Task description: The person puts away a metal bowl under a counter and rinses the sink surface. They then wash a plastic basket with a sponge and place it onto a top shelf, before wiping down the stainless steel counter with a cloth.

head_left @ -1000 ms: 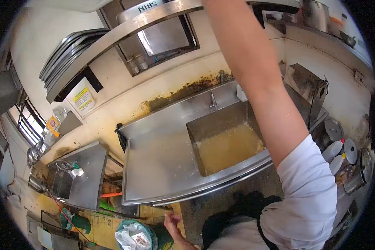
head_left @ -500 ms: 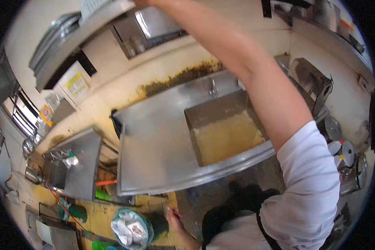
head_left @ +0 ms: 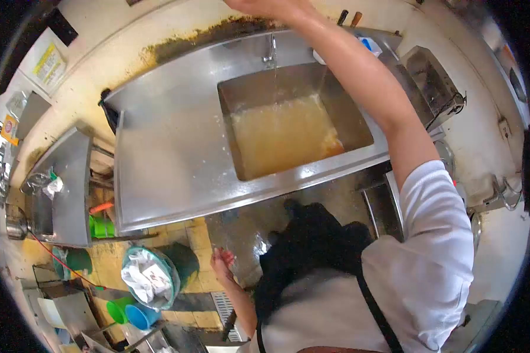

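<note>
My right hand (head_left: 265, 6) is raised at the top edge of the view, over the back of the steel counter; its fingers are cut off, so I cannot see what they hold. Below it, the faucet (head_left: 271, 56) runs a thin stream into the sink basin (head_left: 353, 126). Cloudy yellowish-brown water (head_left: 282, 138) stands in the basin, with an orange patch at its right corner. Low beside my body hangs my left hand (head_left: 222, 262), fingers loosely bent and apart, with nothing visible in it. It is near the counter's front edge.
The steel drainboard (head_left: 159, 153) extends left of the basin. On the floor stand a lined bin (head_left: 175, 291) with white waste, a green bucket (head_left: 119, 309) and a blue bucket (head_left: 142, 316). A small steel sink table (head_left: 70, 194) is at left, a metal box (head_left: 433, 82) at right.
The view has tilted down and shifted, so the upper shelf has left the frame. My right arm has come down from shelf height, and the stream from the faucet now shows.
</note>
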`<state>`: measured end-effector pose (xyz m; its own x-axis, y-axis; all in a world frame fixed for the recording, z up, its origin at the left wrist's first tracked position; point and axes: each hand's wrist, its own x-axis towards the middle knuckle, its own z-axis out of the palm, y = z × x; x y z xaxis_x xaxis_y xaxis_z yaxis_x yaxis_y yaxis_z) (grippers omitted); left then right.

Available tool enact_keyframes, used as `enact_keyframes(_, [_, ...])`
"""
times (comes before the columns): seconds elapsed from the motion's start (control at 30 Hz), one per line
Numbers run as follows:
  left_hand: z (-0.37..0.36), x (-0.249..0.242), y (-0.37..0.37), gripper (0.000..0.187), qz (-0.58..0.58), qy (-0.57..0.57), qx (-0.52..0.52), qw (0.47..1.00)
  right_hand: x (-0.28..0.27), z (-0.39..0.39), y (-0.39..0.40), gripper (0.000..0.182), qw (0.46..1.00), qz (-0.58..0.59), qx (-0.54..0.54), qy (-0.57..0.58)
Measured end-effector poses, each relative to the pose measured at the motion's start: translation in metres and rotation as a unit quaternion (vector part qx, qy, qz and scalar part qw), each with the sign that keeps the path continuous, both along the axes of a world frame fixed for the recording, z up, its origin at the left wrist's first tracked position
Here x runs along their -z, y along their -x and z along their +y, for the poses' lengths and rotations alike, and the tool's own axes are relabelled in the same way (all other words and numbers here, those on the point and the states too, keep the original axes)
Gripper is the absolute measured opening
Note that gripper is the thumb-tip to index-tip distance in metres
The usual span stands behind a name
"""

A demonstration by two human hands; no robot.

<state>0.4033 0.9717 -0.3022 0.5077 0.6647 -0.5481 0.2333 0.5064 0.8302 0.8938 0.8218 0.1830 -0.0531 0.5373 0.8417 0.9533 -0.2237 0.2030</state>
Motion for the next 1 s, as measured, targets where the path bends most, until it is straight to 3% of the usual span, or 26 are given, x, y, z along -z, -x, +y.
enact_keyframes(0.07, [0.007, 0.023, -0.004, 0.029, 0.022, 0.01, 0.0, 1.0, 0.08, -0.007, -0.062, 0.022, 0.988, 0.114, 0.081, 0.064])
enact_keyframes(0.13, [0.018, 0.033, -0.018, 0.026, 0.022, 0.017, -0.029, 0.999, 0.154, -0.029, -0.128, 0.027, 0.977, 0.091, 0.132, 0.141])
enact_keyframes(0.2, [0.021, 0.042, -0.037, 0.028, 0.018, -0.078, -0.067, 0.995, 0.202, -0.052, -0.178, 0.046, 0.907, 0.157, 0.251, 0.3])
enact_keyframes(0.27, [0.028, 0.039, -0.068, 0.037, 0.049, -0.131, -0.109, 0.984, 0.26, -0.081, -0.233, 0.062, 0.918, 0.093, 0.273, 0.272])
enact_keyframes(0.3, [0.034, 0.031, -0.086, 0.045, 0.083, -0.135, -0.129, 0.979, 0.262, -0.093, -0.239, 0.066, 0.906, 0.089, 0.283, 0.304])
enact_keyframes(0.37, [0.064, 0.08, -0.119, 0.069, 0.132, -0.305, -0.209, 0.92, 0.266, -0.105, -0.247, 0.068, 0.899, 0.099, 0.266, 0.334])
enact_keyframes(0.43, [0.047, 0.041, -0.159, 0.082, 0.189, -0.385, -0.2, 0.881, 0.276, -0.098, -0.27, 0.065, 0.916, 0.111, 0.209, 0.325])
enact_keyframes(0.5, [0.051, 0.052, -0.194, 0.083, 0.224, -0.384, -0.208, 0.871, 0.284, -0.084, -0.29, 0.062, 0.934, 0.104, 0.146, 0.309])
enact_keyframes(0.53, [0.039, 0.053, -0.212, 0.08, 0.286, -0.462, -0.208, 0.814, 0.281, -0.073, -0.29, 0.049, 0.942, 0.134, 0.11, 0.289])
enact_keyframes(0.63, [0.023, 0.035, -0.231, 0.081, 0.319, -0.445, -0.245, 0.8, 0.286, -0.032, -0.299, 0.039, 0.972, 0.08, 0.062, 0.21])
enact_keyframes(0.77, [0.024, 0.04, -0.227, 0.08, 0.35, -0.518, -0.209, 0.752, 0.305, 0.03, -0.317, 0.035, 0.927, 0.167, 0.271, 0.199])
enact_keyframes(0.83, [0.019, 0.027, -0.234, 0.078, 0.362, -0.465, -0.215, 0.779, 0.307, 0.05, -0.334, 0.03, 0.911, 0.185, 0.322, 0.18])
enact_keyframes(1.0, [0.017, 0.029, -0.228, 0.078, 0.364, -0.49, -0.173, 0.773, 0.31, 0.046, -0.351, 0.024, 0.915, 0.164, 0.309, 0.199])
